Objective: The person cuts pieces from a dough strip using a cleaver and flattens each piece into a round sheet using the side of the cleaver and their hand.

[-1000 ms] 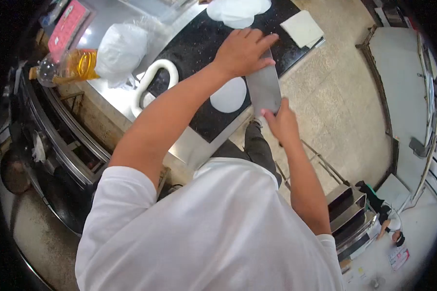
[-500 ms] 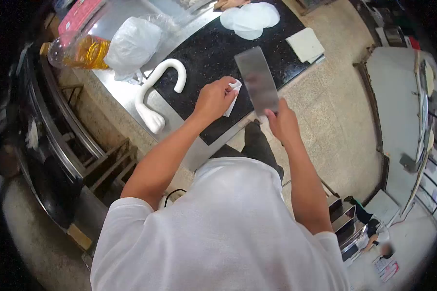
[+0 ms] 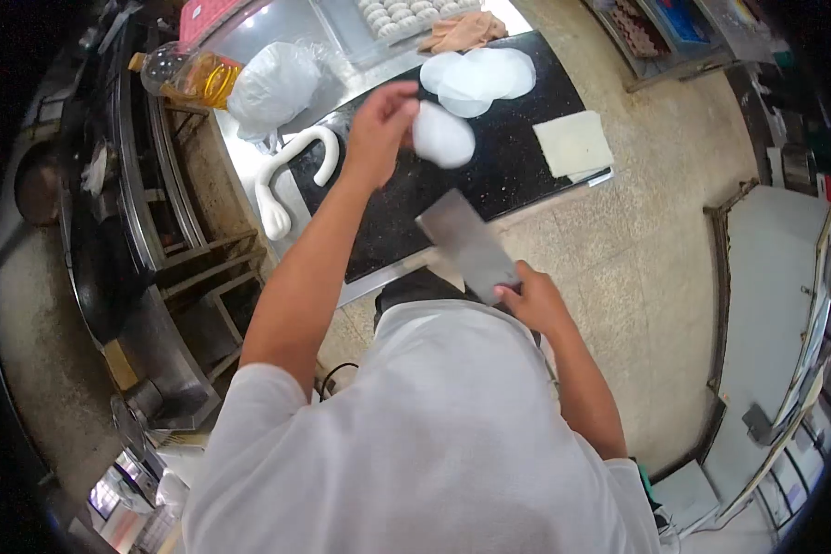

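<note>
My left hand [image 3: 379, 134] pinches the edge of a thin round dough wrapper [image 3: 444, 137] above the black board [image 3: 379, 235]. The wrapper is blurred by motion. In my right hand [image 3: 537, 300] is a broad-bladed cleaver [image 3: 466, 238], held by its handle near the board's front edge, its blade pointing up and left. Beyond the wrapper, several overlapping round dough wrappers [image 3: 480, 78] lie flat on the board. A hooked rope of white dough [image 3: 273, 217] rests at the left, partly on the board.
A folded off-white cloth [image 3: 572, 143] lies at the board's right end. Behind are a brown cloth [image 3: 464, 31] and a tray of small white pieces [image 3: 411, 14]. A plastic bag [image 3: 277, 88] and a bottle of yellow oil [image 3: 189, 76] stand at the left.
My left hand has moved away from me, from the board's near side toward the overlapping wrappers, and the white piece now shows as a round. The cleaver has dropped back toward my body.
</note>
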{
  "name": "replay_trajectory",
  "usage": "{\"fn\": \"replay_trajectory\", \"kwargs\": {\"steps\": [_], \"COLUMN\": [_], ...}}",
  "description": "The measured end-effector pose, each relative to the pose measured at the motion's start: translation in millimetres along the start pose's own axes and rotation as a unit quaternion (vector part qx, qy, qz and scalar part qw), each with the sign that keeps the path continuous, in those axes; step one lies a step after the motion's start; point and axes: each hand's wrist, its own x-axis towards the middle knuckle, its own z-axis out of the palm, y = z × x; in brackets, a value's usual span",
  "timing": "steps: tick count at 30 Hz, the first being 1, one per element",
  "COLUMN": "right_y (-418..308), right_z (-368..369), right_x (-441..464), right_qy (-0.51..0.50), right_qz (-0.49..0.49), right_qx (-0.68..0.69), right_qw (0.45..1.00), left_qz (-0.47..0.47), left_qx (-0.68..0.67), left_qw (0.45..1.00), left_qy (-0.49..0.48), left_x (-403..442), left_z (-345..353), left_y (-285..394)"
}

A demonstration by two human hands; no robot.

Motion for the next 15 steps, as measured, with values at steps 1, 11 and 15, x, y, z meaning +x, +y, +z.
{"fn": "replay_trajectory", "kwargs": {"steps": [1,11,15], "right_y": [4.8,15.7,-0.3], "right_z": [-13.1,-50.0,-25.8], "right_x": [-4.6,52.3,82.4], "right_qy": [-0.001,0.24,0.226], "right_qz": [-0.006,-0.1,0.084], "right_qx": [-0.004,0.377,0.54], "right_qw": [1.0,0.889,0.806], "left_qz": [-0.012,0.117,0.192], "left_qx": [0.01,0.412,0.535], "left_qw": [1.0,0.901,0.791], "left_qy": [0.01,0.066,0.226], "left_x": [22.6,-46.6,-85.7], "left_z": [2.7,-59.8,-119.7], "left_y": [-3.1,-26.3,-41.5]}}
